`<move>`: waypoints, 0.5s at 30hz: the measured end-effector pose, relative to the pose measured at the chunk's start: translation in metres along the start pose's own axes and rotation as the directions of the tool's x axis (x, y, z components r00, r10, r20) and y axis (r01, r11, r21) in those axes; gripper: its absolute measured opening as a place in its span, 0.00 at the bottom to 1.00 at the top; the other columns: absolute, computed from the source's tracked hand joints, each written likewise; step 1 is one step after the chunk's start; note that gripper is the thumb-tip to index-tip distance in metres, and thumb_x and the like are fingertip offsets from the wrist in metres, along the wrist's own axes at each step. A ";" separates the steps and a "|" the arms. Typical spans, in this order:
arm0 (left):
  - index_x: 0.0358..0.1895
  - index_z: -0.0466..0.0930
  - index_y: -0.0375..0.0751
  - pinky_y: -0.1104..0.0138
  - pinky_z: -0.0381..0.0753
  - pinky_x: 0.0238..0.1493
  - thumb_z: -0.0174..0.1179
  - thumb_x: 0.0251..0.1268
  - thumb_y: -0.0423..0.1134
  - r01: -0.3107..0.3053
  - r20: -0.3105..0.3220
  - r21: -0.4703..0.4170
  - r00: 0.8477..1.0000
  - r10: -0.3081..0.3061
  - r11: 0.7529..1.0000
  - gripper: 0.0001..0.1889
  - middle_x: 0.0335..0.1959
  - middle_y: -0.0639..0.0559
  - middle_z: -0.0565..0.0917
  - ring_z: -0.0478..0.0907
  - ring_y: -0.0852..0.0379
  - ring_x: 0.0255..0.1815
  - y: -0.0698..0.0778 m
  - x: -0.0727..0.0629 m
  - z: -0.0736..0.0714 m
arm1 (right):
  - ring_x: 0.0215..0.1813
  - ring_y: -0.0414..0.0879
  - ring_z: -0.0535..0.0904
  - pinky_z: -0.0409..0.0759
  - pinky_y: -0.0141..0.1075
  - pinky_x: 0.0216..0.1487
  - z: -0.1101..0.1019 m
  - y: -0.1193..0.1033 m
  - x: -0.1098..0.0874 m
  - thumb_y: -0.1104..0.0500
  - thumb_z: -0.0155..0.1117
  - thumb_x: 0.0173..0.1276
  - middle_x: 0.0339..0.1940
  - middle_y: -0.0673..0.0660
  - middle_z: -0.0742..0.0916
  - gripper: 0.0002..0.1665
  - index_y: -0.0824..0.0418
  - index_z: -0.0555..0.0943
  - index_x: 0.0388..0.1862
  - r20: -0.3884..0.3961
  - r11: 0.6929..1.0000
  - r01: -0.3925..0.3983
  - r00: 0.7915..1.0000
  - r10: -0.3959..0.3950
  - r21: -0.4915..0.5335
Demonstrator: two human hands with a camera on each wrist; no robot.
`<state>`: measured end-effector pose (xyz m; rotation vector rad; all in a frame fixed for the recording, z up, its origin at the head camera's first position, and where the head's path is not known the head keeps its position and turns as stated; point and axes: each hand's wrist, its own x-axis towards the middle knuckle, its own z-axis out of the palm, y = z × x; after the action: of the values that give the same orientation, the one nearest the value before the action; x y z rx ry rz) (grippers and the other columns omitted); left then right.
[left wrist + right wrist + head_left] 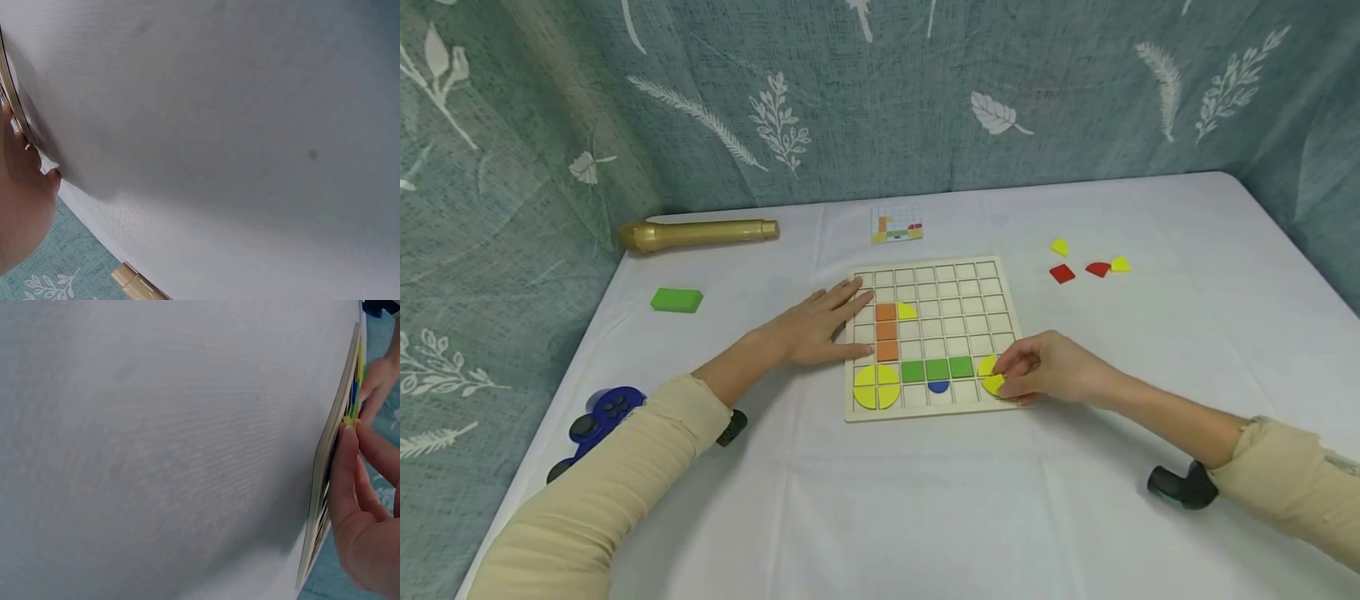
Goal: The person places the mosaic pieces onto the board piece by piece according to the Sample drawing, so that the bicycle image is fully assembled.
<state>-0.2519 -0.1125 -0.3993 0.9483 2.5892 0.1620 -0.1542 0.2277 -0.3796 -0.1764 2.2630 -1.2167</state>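
My right hand [1051, 367] pinches a yellow quarter-circle tile [992, 385] between thumb and fingers at the lower right corner of the wooden grid board [955, 306]. Just above that tile, another yellow piece [986, 364] lies in a cell, partly covered by the fingers. My left hand [818, 327] rests with spread fingers on the board's left edge. On the grid are a column of orange squares [887, 331], a row of green squares [937, 369], a yellow circle of quarter tiles [877, 387], a blue half-circle [938, 387] and a single yellow quarter [907, 311].
Behind the board lies a pattern card [897, 225]. Loose tiles lie at the right, among them a red square [1062, 273] and a red quarter [1098, 269]. Leftward are a gold microphone-shaped object [700, 234], a green block [676, 300] and a blue game controller [613, 408].
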 end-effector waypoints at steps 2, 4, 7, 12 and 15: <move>0.78 0.37 0.52 0.56 0.37 0.73 0.43 0.62 0.73 0.004 0.000 0.003 1.000 -0.004 1.000 0.48 0.77 0.50 0.35 0.32 0.52 0.76 0.000 0.000 0.000 | 0.27 0.47 0.80 0.80 0.34 0.32 0.000 -0.001 0.000 0.64 0.71 0.59 0.23 0.55 0.84 0.14 0.67 0.82 0.43 -0.006 0.999 0.006 1.000 -0.006 -0.038; 0.78 0.37 0.52 0.57 0.37 0.73 0.43 0.62 0.73 0.005 0.001 0.003 1.000 -0.005 1.000 0.48 0.77 0.50 0.34 0.32 0.52 0.76 0.000 0.000 0.001 | 0.26 0.46 0.79 0.78 0.34 0.31 0.000 -0.002 -0.001 0.63 0.72 0.59 0.23 0.54 0.84 0.13 0.66 0.82 0.42 -0.014 0.997 0.013 1.000 -0.014 -0.072; 0.78 0.36 0.52 0.57 0.37 0.73 0.42 0.62 0.73 0.008 0.003 0.000 1.000 -0.008 1.000 0.48 0.77 0.51 0.34 0.32 0.52 0.76 0.000 0.001 0.001 | 0.26 0.46 0.78 0.77 0.34 0.30 0.000 -0.003 -0.002 0.61 0.72 0.59 0.23 0.54 0.83 0.13 0.65 0.83 0.42 -0.028 0.996 0.015 0.999 -0.017 -0.092; 0.78 0.36 0.52 0.56 0.37 0.73 0.42 0.62 0.74 0.009 0.007 0.004 1.000 -0.009 1.000 0.48 0.77 0.51 0.34 0.31 0.52 0.76 0.000 0.000 0.001 | 0.29 0.48 0.79 0.81 0.35 0.34 -0.001 -0.007 -0.006 0.59 0.66 0.65 0.26 0.56 0.84 0.14 0.68 0.81 0.46 -0.017 1.000 -0.017 1.000 0.017 -0.017; 0.78 0.36 0.52 0.56 0.38 0.73 0.42 0.62 0.73 0.007 0.002 0.008 1.000 -0.007 1.000 0.48 0.77 0.50 0.34 0.32 0.52 0.76 0.000 0.000 0.000 | 0.30 0.48 0.80 0.82 0.36 0.35 0.000 -0.009 -0.008 0.58 0.64 0.68 0.28 0.56 0.85 0.16 0.68 0.80 0.49 -0.009 0.999 -0.043 0.999 0.043 0.013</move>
<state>-0.2521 -0.1124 -0.3997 0.9412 2.5927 0.1483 -0.1490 0.2255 -0.3685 -0.1169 2.2549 -1.2116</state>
